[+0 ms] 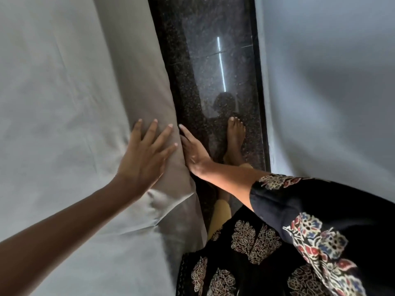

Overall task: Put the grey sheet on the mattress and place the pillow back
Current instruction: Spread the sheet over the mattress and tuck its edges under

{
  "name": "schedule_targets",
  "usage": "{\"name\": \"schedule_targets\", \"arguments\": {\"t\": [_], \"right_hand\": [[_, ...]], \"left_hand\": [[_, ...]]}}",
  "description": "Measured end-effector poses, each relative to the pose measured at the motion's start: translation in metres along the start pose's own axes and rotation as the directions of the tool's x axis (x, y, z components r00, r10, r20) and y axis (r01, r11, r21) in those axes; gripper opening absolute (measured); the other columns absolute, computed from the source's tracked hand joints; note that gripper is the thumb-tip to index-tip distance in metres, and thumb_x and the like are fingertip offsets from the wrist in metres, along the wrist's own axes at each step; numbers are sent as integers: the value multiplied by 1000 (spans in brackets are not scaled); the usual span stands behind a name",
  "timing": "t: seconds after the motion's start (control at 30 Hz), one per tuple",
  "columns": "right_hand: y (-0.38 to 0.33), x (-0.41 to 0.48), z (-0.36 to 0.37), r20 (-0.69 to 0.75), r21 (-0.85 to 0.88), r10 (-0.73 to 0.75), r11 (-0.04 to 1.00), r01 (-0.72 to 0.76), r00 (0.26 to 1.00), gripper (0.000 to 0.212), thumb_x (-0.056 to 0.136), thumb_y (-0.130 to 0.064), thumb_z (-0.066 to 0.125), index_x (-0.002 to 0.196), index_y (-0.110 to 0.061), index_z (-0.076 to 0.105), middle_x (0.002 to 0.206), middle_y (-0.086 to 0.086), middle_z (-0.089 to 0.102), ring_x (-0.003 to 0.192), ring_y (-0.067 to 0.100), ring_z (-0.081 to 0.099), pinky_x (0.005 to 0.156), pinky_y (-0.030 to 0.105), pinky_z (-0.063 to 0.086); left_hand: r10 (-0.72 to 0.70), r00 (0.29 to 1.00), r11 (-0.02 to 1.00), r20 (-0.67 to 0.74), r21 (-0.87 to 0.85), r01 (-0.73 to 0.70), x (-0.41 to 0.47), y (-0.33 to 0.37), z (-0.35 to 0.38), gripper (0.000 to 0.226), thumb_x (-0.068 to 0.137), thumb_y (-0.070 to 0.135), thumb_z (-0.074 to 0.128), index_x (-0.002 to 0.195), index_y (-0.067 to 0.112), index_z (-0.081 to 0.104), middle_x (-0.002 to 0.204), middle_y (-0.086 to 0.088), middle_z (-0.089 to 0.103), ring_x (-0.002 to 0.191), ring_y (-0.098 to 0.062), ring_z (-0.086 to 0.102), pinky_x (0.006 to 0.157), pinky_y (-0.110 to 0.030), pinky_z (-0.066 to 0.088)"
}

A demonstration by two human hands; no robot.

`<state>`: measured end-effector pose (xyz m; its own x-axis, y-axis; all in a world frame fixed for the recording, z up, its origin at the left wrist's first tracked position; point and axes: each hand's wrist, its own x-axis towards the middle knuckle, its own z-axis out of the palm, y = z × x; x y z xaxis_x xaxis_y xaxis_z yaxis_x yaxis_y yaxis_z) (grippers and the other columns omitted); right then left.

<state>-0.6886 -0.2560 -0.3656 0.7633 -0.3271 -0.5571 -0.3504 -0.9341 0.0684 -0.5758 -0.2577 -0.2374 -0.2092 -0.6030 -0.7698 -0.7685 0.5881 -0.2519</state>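
Observation:
The grey sheet [59,86] covers the mattress, filling the left half of the view and folding down over its right side edge [141,82]. My left hand [145,154] lies flat with fingers spread on the sheet at that edge. My right hand [192,150] has straight fingers pressed against the side of the mattress, low by the floor, partly tucked between the sheet and the mattress side. No pillow is in view.
A narrow strip of dark polished stone floor [213,60] runs between the mattress and a pale wall [320,82] on the right. My bare foot [235,133] stands on that strip. My dark patterned garment [277,242] fills the lower right.

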Motion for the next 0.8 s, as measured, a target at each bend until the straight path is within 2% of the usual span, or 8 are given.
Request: {"name": "schedule_targets", "arguments": {"t": [0.27,0.47,0.53,0.57,0.6,0.67,0.73,0.8], "right_hand": [[-13,-22,17,112,102,-167,983,155,980,75,89,-47,49,151,-21,15,157,2,17,146,24,-2,101,54,-31],[-6,3,-6,40,-107,-201,973,204,979,64,100,-46,15,151,-14,-7,159,4,-8,145,26,-12,114,46,-12],[-6,-7,-15,141,-112,-209,968,226,968,50,102,-17,8,148,-5,-8,159,9,-7,145,28,-9,114,44,-10],[0,-13,-23,172,-87,-233,964,251,957,61,87,15,-1,146,1,-7,158,12,-6,145,30,-8,115,43,-8],[5,-19,-32,217,-25,-289,953,302,932,97,50,32,-8,143,5,-6,158,16,-5,145,31,-5,117,41,-5],[20,-36,-49,336,33,-379,920,391,862,134,7,20,-6,141,9,-4,157,19,-2,145,32,-2,118,35,-3],[25,-43,-57,284,56,-372,927,372,884,121,21,22,-11,141,9,-5,157,16,-4,145,27,-3,110,16,-14],[25,-51,-61,219,29,-334,941,336,917,93,43,19,-5,137,13,-9,157,18,-5,145,27,-4,104,15,-22]], "left_hand": [[-18,999,999,30,31,17,-4,1,0,53,99,45,14,150,36,1,159,-6,-13,145,-35,-5,110,-59,-6],[-90,990,996,112,28,88,-1,13,-13,49,100,42,25,147,32,23,159,-9,0,143,-40,0,110,-64,-1],[-114,989,992,90,-47,119,12,21,-22,43,100,33,27,140,23,39,154,-10,18,143,-37,8,110,-61,-3],[-84,995,994,59,-70,88,22,25,-23,40,100,29,27,136,19,43,150,-9,28,143,-34,10,111,-57,-4],[-34,998,996,49,-83,37,34,28,-21,39,100,26,26,133,18,44,145,-7,36,144,-31,12,113,-51,-4],[52,992,997,119,-65,-44,55,30,-12,40,101,25,24,134,19,44,139,-3,48,145,-27,12,116,-47,-4],[48,973,995,225,78,-67,71,34,-3,44,101,30,22,136,18,46,139,-2,50,144,-28,16,117,-48,-5],[18,954,973,298,213,-85,79,41,-4,50,101,40,19,138,19,45,142,0,47,141,-27,23,116,-47,-4]]}}
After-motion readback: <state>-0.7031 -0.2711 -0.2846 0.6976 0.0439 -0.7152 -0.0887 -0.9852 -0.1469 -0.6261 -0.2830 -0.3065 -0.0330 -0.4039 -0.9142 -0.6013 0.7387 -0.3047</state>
